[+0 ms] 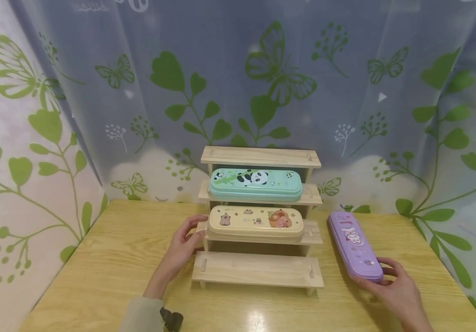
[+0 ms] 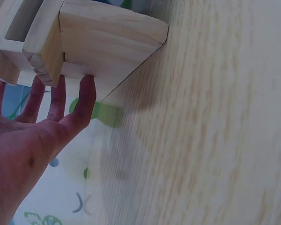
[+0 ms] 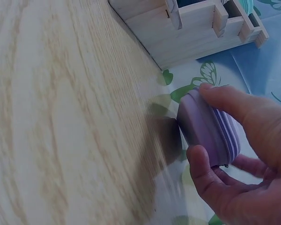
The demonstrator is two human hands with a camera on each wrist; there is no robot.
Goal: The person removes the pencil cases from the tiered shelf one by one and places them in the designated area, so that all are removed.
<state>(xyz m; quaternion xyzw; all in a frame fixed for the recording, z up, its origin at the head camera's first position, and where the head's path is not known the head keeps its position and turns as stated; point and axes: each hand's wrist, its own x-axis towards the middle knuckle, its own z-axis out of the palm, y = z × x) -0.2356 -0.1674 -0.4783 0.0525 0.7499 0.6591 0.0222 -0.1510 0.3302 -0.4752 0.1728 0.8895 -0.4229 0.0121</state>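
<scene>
At the right, my right hand (image 1: pixel 401 293) grips the near end of a purple pencil case (image 1: pixel 351 244) with a white cartoon figure on its lid. In the right wrist view, thumb and fingers lie on opposite sides of this purple case (image 3: pixel 208 126). I cannot tell whether it touches the table. My left hand (image 1: pixel 179 251) touches the left side of a wooden stepped rack (image 1: pixel 258 267); its extended fingertips (image 2: pixel 87 86) meet the side panel. A cream pencil case (image 1: pixel 256 222) lies on the rack's second step from the front, and a mint-green panda pencil case (image 1: pixel 258 183) one step above.
The rack stands on a wood-grain table (image 1: pixel 109 258), close to its back edge. Behind hangs a blue and white curtain (image 1: pixel 229 69) with green leaves and butterflies. The rack's lowest and topmost steps are bare.
</scene>
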